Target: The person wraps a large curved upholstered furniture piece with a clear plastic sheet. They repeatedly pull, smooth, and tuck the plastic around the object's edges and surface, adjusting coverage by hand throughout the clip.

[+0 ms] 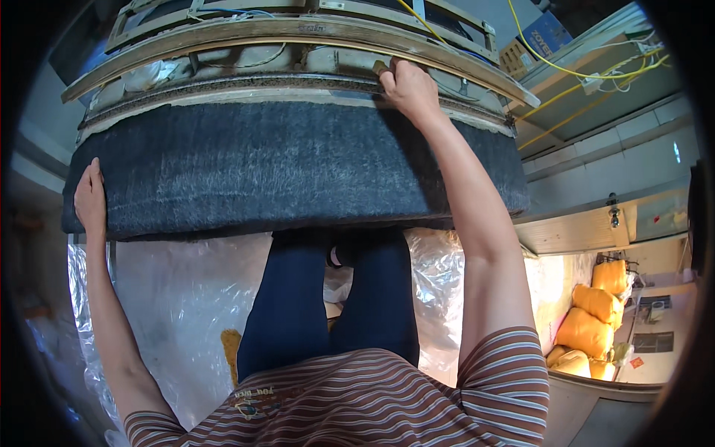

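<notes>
A wide, fuzzy dark-blue fabric (298, 167) drapes over the front of a long machine bed before me. My left hand (90, 200) rests on the fabric near its left edge, seen side-on with fingers pointing away and nothing visible in them. Farther off, right of the middle, my right hand (410, 88) has its fingers closed around a small brownish piece (380, 68). My fingers hide most of that piece, so its kind does not show. It is just past the dark textured strip (246, 88) behind the fabric, below a wooden rail.
A long wooden rail (298, 31) crosses behind the strip. Yellow cable (625, 75) hangs at upper right, near a blue box (546, 36). Clear plastic sheeting (186, 298) covers the floor around my legs. Orange bundles (587, 332) are stacked at lower right.
</notes>
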A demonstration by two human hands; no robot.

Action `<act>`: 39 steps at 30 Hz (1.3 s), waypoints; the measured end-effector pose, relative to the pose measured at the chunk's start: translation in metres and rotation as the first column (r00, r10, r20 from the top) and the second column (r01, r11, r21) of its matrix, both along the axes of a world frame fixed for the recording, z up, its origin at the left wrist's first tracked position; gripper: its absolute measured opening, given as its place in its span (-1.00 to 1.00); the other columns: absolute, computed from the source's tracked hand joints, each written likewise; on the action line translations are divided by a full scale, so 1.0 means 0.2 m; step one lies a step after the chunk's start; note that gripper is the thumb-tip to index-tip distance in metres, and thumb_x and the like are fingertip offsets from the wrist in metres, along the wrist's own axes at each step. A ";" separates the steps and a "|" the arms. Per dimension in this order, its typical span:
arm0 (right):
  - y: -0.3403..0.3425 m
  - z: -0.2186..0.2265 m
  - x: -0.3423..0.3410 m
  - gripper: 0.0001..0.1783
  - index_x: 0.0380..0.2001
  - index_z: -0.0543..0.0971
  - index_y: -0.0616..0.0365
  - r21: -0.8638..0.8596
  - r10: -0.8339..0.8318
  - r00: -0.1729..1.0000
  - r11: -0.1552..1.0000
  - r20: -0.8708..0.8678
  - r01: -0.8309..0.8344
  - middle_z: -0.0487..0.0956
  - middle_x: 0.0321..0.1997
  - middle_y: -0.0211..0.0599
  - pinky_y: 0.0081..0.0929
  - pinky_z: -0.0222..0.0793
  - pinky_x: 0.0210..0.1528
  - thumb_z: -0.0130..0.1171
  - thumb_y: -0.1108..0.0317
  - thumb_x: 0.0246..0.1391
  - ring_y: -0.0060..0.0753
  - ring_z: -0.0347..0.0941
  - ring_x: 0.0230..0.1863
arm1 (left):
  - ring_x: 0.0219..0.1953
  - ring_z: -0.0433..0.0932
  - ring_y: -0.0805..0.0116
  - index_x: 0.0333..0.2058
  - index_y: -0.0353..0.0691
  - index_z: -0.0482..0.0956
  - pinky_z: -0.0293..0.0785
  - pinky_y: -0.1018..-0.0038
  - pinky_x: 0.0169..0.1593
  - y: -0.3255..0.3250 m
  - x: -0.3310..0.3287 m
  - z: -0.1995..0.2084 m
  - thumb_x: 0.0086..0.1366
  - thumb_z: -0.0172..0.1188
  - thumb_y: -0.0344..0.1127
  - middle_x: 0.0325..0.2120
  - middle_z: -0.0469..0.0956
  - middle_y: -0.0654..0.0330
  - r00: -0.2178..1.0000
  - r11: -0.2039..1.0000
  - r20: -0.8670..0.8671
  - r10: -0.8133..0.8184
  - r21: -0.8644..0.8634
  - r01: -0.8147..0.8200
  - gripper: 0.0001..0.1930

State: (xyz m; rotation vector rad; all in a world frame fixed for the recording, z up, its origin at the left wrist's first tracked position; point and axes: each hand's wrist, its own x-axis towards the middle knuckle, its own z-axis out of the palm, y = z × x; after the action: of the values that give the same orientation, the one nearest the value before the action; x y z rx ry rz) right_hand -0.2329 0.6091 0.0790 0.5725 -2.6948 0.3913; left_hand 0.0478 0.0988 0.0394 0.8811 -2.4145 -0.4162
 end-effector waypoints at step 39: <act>0.69 -0.08 0.08 -0.83 -0.26 0.32 0.00 0.051 -0.148 0.976 0.986 -0.157 0.158 0.57 -0.40 -0.03 -0.01 0.36 -0.37 -0.03 0.22 0.13 0.15 0.50 -0.34 | -0.25 0.56 0.26 -0.04 -0.13 0.56 0.39 0.41 -0.11 -0.05 -0.02 -0.05 0.33 -0.07 0.12 -0.36 0.60 0.15 0.996 1.000 -0.080 -0.029 -0.005 0.029 -0.51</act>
State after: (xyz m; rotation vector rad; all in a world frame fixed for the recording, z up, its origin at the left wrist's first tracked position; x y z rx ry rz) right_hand -0.2162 0.7467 0.0631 0.3907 -2.5890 0.2125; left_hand 0.0447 0.0894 0.0302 0.8128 -2.3560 -0.4493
